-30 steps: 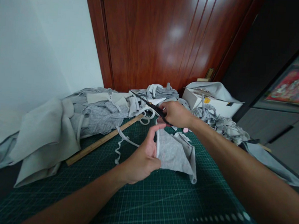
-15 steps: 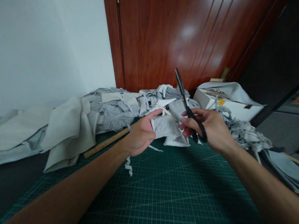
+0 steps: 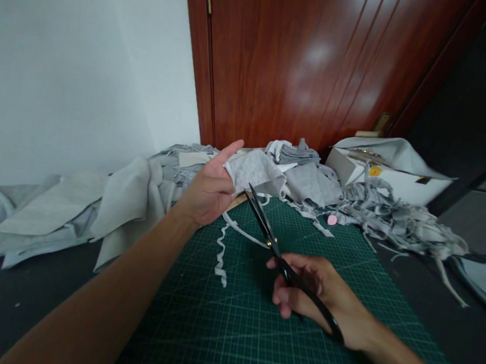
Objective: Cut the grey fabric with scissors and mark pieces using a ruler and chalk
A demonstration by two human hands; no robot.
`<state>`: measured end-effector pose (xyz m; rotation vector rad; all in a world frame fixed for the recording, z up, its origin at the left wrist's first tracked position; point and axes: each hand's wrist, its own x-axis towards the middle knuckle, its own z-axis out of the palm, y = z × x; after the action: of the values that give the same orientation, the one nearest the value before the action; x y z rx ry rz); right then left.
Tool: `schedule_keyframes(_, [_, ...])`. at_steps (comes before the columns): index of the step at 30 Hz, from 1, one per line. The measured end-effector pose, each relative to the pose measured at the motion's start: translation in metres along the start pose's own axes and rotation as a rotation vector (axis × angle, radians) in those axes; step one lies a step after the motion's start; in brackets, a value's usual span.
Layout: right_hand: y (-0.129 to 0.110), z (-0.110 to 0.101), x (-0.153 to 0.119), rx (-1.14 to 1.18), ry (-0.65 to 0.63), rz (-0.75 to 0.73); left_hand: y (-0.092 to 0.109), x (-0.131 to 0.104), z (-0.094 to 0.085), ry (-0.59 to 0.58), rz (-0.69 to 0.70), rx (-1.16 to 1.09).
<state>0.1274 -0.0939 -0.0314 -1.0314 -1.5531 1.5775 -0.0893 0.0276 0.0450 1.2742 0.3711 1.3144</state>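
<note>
My left hand pinches a small pale grey piece of fabric at its left edge, index finger stretched out, and holds it raised above the mat. My right hand grips black scissors by the handles. Their blades are slightly apart, and the tips point up and left, just below the fabric in the view. A thin curled fabric strip hangs or lies below my left hand. Another narrow strip runs from there towards the scissors' pivot. Part of the fabric inside my left fingers is hidden.
A green gridded cutting mat covers the table. Grey fabric pieces are heaped at left and back. Tangled scraps lie at right beside a white box. A wooden ruler is partly covered. A pink round piece sits near the scraps.
My right hand has brought the scissors down and towards me, their tips swinging below the fabric. My left hand has lifted the fabric up and left. The view has shifted slightly.
</note>
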Motion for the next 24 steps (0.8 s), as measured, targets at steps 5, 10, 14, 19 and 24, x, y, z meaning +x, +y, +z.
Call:
schedule_keyframes(5, [0.001,0.003,0.000,-0.022,0.014,-0.006,0.010,-0.002,-0.004,-0.036,0.037,0.008])
schedule_keyframes(10, [0.004,0.007,0.001,-0.066,0.042,-0.049,0.011,-0.006,0.002,-0.036,0.022,0.010])
schedule_keyframes(14, [0.006,0.009,0.000,-0.073,0.047,-0.080,0.009,-0.010,0.007,-0.059,0.003,-0.039])
schedule_keyframes(19, [0.007,0.009,0.000,-0.066,0.064,-0.090,0.009,-0.014,0.007,-0.102,-0.018,-0.083])
schedule_keyframes(24, [0.008,0.009,-0.001,-0.039,0.065,-0.082,0.013,-0.015,0.009,-0.067,0.027,-0.054])
